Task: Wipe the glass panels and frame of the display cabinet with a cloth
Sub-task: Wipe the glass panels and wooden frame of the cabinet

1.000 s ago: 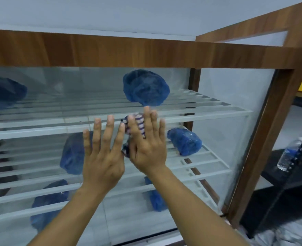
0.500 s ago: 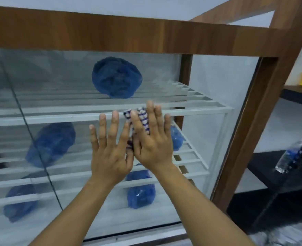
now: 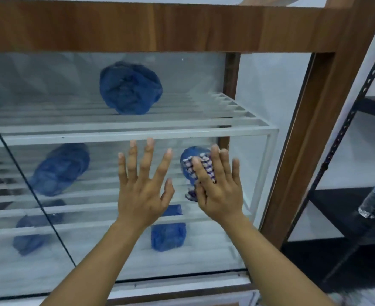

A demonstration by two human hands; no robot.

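Cloth [image 3: 198, 171] mostly hidden under right hand [image 3: 218, 186], pressed flat to glass panel [image 3: 93, 250]. Left hand [image 3: 142, 184] alongside, splayed wide, empty. Blue bundles [image 3: 130, 88] behind glass; bottle [image 3: 374, 200] far right, blurred.

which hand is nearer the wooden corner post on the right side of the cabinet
Right. The right hand, pressing the checked cloth flat to the glass, lies a short way left of the wooden corner post. The left hand is spread on the glass further left, beyond the right hand.
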